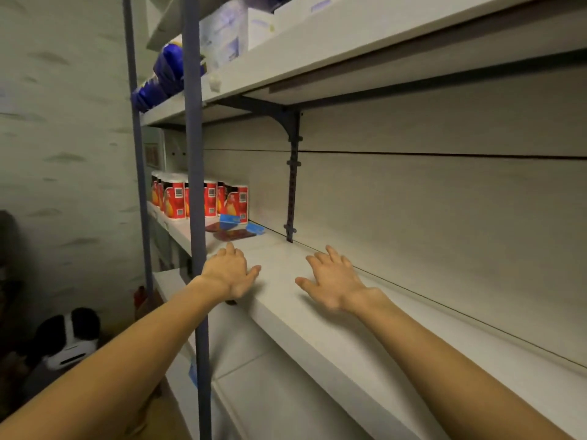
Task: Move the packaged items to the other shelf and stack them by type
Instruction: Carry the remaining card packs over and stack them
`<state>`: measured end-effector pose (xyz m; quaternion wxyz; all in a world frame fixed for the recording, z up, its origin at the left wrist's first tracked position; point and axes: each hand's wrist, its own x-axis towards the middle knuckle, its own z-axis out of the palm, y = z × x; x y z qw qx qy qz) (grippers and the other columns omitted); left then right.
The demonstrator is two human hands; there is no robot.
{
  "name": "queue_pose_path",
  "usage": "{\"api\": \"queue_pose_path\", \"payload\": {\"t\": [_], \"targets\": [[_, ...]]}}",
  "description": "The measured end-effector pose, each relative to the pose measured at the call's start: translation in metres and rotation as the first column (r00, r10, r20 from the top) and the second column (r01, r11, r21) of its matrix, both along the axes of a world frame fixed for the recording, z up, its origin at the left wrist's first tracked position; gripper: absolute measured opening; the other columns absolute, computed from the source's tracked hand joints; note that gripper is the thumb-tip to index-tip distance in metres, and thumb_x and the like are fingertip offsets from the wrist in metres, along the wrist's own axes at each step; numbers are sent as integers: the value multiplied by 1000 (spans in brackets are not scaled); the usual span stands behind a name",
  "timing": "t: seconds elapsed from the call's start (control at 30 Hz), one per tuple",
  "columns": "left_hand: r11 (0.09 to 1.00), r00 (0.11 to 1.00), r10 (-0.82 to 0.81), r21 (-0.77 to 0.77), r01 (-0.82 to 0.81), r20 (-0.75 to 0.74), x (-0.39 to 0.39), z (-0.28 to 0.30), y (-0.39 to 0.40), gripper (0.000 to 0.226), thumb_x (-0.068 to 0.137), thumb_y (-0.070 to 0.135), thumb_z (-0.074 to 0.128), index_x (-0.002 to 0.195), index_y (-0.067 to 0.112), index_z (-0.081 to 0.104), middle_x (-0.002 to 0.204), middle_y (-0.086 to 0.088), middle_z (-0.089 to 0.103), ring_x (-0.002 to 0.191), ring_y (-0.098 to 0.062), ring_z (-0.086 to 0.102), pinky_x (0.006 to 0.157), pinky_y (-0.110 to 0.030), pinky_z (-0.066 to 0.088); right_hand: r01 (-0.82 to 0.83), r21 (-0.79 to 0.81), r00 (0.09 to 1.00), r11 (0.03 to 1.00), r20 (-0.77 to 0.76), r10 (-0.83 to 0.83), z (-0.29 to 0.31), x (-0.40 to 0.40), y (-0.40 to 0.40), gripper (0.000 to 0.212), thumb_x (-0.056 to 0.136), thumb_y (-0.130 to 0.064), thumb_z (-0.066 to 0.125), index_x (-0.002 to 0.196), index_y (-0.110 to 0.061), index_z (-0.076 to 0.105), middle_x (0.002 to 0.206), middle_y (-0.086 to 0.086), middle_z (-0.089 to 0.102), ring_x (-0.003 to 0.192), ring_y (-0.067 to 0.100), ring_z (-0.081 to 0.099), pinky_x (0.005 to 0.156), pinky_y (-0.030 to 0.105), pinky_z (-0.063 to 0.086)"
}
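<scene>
Several red and white packaged cartons [203,198] stand in a row at the far left end of the white shelf [365,331]. Flat dark red packets [228,231] with blue-labelled ones [254,229] lie on the shelf just in front of the cartons. My left hand [229,271] hovers over the shelf's front edge with fingers spread, a little short of the flat packets, holding nothing. My right hand [332,276] is stretched out over the bare shelf to the right, fingers apart and empty.
A blue-grey upright post [195,192] crosses in front of my left forearm. The shelf above [286,55] holds white boxes and blue bags [165,74]. A black shelf bracket [292,173] runs down the back wall. A black and white plush toy [68,338] lies on the floor at left.
</scene>
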<state>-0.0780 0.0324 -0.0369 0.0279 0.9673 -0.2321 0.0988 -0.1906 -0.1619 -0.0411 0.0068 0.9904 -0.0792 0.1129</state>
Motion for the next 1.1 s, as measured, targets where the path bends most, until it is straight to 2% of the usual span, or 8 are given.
{"api": "queue_pose_path", "payload": {"t": [0.23,0.33,0.47,0.57,0.67,0.8,0.9,1.1], "targets": [[998,998,-58,7,59,-32,98,-15,-3,75,102,61,31,151,5,35,162,-19,27,144,-34,35,117,-46,33,82,5,996,997,-35,-81,-12,65,5,67,103,-55,31,156,-15,27,164,7,24,156,27,-2,125,47,4],[968,974,-214,-116,221,69,134,-14,2,58,102,51,42,144,12,45,151,-11,43,131,-28,48,107,-43,44,119,15,992,993,-45,-118,-14,90,15,66,103,-54,32,156,-15,26,164,7,24,156,28,1,125,46,7],[784,762,-392,-245,570,516,161,-12,27,42,96,32,56,135,16,55,132,-2,56,118,-21,54,98,-37,45,111,62,986,992,122,-118,-8,131,35,62,104,-49,38,156,-16,28,161,6,30,154,26,13,123,41,16],[700,643,-403,-234,675,651,176,0,48,49,92,28,58,139,13,52,143,-6,51,132,-24,47,110,-40,40,91,71,957,993,270,-107,-3,161,57,60,103,-45,41,154,-15,32,158,5,36,150,26,22,120,42,24],[620,614,-362,-310,721,702,190,9,67,54,94,29,57,144,12,47,154,-8,41,142,-24,39,117,-45,34,77,31,941,997,329,-83,-1,182,77,56,103,-43,44,151,-14,39,152,5,43,145,25,32,117,42,31],[451,692,-285,-544,708,664,213,4,94,56,98,27,55,149,12,38,157,-5,36,143,-19,36,117,-33,29,69,6,916,998,395,-66,2,207,102,52,104,-40,42,148,-14,43,148,4,47,139,23,39,114,38,32],[480,767,-278,-608,633,579,245,-6,110,54,100,24,50,151,14,35,156,-3,37,142,-18,37,117,-32,29,36,41,912,999,408,-49,-1,230,116,51,105,-38,41,150,-14,42,149,4,47,140,22,39,116,39,32],[746,897,-307,-504,434,318,316,-30,118,62,99,23,51,155,10,27,159,-11,34,143,-28,39,114,-46,40,67,68,994,995,85,-72,-10,283,113,54,108,-36,33,157,-15,28,164,5,28,154,25,15,122,46,20]]}}
